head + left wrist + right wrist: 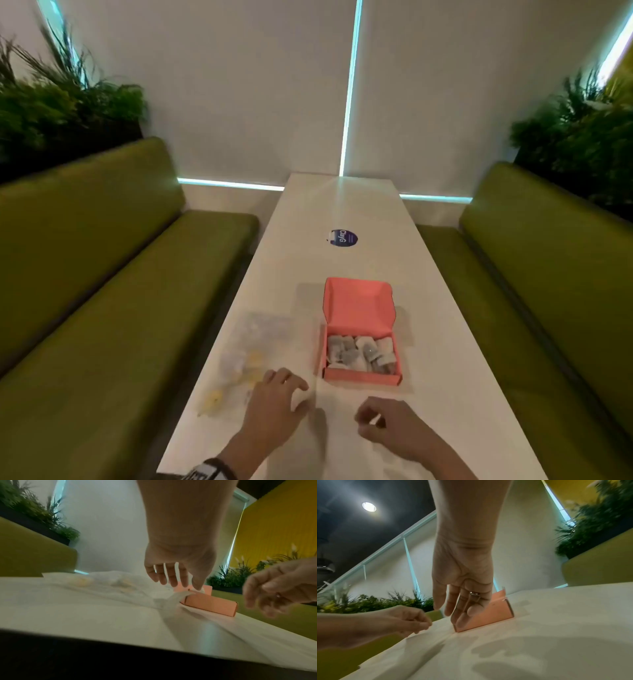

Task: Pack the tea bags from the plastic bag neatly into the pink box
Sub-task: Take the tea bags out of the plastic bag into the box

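White tabletop (342, 212) between green benches; open pink box (359, 308) at centre, tea bags (361, 353) inside; plastic bag (246, 353) just left. Left hand (277, 404) pinching something white, unclear what; right hand (387, 428) loosely curled, holding nothing discernible.

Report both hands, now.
Left hand: pinching a small white item, possibly a tea bag.
Right hand: loosely curled, holding nothing.
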Tool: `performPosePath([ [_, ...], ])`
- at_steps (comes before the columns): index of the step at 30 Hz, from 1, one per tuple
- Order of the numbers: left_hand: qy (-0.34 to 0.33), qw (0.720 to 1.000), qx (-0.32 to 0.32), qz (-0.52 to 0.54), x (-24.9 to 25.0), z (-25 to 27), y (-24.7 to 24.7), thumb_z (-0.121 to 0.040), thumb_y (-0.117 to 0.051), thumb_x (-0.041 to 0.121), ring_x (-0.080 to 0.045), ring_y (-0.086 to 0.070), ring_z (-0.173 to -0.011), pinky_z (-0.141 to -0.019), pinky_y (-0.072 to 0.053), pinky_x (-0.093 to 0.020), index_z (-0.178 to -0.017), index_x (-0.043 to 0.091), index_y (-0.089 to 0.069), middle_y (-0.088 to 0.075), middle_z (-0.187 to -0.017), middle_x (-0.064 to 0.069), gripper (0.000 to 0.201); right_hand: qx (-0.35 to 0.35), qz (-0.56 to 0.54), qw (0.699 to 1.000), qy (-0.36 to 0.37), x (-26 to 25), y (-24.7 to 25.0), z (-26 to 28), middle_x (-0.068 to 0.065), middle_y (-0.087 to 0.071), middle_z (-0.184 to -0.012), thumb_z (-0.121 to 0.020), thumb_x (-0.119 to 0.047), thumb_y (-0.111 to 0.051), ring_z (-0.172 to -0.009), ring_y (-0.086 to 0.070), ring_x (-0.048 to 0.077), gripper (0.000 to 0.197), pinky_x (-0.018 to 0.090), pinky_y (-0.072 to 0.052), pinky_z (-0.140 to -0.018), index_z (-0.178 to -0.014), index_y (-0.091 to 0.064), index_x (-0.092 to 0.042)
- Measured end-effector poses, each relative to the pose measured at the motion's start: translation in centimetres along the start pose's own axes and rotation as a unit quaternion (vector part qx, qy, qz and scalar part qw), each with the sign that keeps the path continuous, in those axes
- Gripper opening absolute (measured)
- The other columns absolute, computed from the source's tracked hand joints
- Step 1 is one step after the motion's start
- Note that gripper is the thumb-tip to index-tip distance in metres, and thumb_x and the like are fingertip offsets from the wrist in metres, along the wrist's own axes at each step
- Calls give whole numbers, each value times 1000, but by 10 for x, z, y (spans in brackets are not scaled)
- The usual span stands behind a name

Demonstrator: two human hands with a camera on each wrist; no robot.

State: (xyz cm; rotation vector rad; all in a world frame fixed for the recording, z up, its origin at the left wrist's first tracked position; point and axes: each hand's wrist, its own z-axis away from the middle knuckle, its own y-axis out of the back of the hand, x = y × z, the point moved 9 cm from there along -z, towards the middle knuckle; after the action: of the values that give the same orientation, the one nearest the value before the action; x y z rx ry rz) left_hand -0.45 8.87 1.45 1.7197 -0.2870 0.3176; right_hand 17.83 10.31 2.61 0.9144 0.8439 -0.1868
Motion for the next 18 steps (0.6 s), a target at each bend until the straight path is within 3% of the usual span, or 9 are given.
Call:
performPosePath([
  [3,59,994,-75,-46,3,1,-13,-81,-57,53,-16,-46,-109,-82,-38,-26,-118,28,-45,-44,-116,9,47,-9,15,1000,18,-6,-15,-15,-16,-59,-88,-87,-23,-62,-66,-53,-5,8,6,-43,-65,-91,-59,-28],
  [5,87,992,-87,-32,0,7,-15,-85,-57,42,-15,-46,-110,-82,-39,-25,-120,26,-42,-45,-120,7,42,-18,22,999,36,-13,-23,-19,-17,-58,-91,-87,-23,-62,-71,-53,-1,11,9,-44,-69,-97,-60,-27],
  [9,131,991,7,32,-20,27,20,-92,-47,21,-11,-56,-99,-75,-43,-20,-118,26,-57,-60,-112,8,28,-1,34,998,45,-8,-24,-14,-20,-57,-100,-87,-22,-62,-80,-54,1,16,5,-42,-70,-102,-60,-29],
  [13,116,983,141,33,-34,51,86,-80,-67,6,-21,-63,-79,-60,-50,-28,-94,18,-71,-70,-90,3,19,80,15,994,79,-17,-8,-9,-17,-52,-111,-86,-12,-61,-79,-57,-3,34,3,-39,-69,-103,-53,-41],
  [16,90,975,198,46,-34,60,127,-81,-66,-1,-21,-62,-77,-66,-45,-27,-93,11,-70,-68,-89,1,18,142,-19,982,120,-35,4,-16,-16,-41,-125,-83,-6,-64,-80,-57,3,57,7,-42,-67,-118,-44,-47],
  [18,91,974,194,76,-34,60,143,-87,-59,1,-13,-59,-82,-70,-42,-22,-99,9,-67,-65,-95,4,17,135,-12,982,129,-47,2,-25,-17,-28,-137,-82,-10,-67,-81,-57,6,73,9,-42,-69,-135,-32,-46],
])
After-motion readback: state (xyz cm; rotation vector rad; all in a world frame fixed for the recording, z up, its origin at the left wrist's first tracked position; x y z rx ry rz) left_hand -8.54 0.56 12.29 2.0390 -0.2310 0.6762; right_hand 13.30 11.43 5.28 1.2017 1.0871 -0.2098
